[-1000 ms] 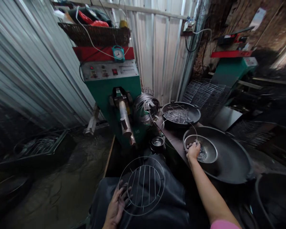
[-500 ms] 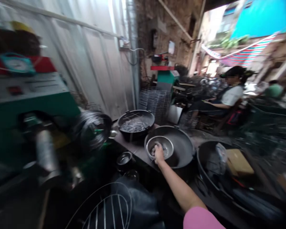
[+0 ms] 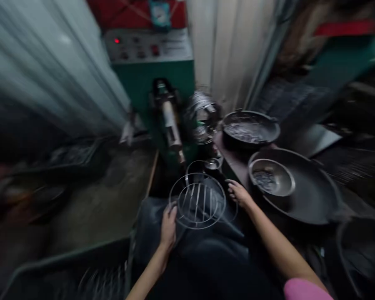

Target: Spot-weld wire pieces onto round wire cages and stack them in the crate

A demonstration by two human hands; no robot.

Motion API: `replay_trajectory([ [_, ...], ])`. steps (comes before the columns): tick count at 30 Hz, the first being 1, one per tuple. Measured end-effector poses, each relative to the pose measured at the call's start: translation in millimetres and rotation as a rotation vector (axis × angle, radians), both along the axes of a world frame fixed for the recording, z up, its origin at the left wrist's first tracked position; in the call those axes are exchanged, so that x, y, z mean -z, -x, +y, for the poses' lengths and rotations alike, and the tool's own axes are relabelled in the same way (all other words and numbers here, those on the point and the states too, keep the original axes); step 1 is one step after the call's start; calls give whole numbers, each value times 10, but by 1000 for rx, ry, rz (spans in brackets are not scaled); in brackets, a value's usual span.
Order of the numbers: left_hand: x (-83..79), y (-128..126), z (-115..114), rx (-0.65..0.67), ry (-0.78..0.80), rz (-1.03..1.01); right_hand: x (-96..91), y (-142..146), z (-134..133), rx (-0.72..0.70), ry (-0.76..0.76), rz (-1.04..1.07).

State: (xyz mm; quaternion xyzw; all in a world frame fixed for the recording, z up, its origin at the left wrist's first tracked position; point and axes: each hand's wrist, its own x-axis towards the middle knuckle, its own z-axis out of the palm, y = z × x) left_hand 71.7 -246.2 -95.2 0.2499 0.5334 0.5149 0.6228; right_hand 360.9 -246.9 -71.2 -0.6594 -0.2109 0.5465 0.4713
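A round wire rack (image 3: 197, 201), two rings joined by several parallel bars, is tilted above my lap. My left hand (image 3: 169, 227) grips its left edge, thumb and fingers closed on the outer ring. Just off the rack's right side, my right hand (image 3: 239, 193) has its fingers pinched together; whatever is between them is too small and blurred to make out. Beyond the rack stands a green machine (image 3: 131, 79) with a rod-like arm (image 3: 171, 121) pointing down toward me. To the right, a metal bowl (image 3: 286, 179) with small metal pieces sits in a wide dark pan (image 3: 315, 204).
Another pan (image 3: 271, 131) with thin wire pieces stands behind the bowl. A wire coil (image 3: 203, 100) is beside the machine. At lower left is a dark crate (image 3: 71, 254) with wire pieces. A corrugated metal wall (image 3: 65, 62) rises behind.
My right hand has left the metal bowl and moved to the rack's right side. The view has swung left and down, bringing my left hand into sight on the rack.
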Motion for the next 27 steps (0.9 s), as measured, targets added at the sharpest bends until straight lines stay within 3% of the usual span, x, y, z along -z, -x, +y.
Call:
replay_trajectory([
  [2,-22,21,30,-66,-106,124,70,41,96,-34,3,10],
  [4,-22,69,36,-9,-132,99,107,81,142,-64,-7,13],
  [10,38,170,44,183,-76,-219,83,132,192,-110,-63,-73],
  [19,50,95,105,120,6,-377,-167,318,503,-216,-12,-280],
  [27,122,119,71,104,58,-367,28,190,763,-213,-77,-564],
])
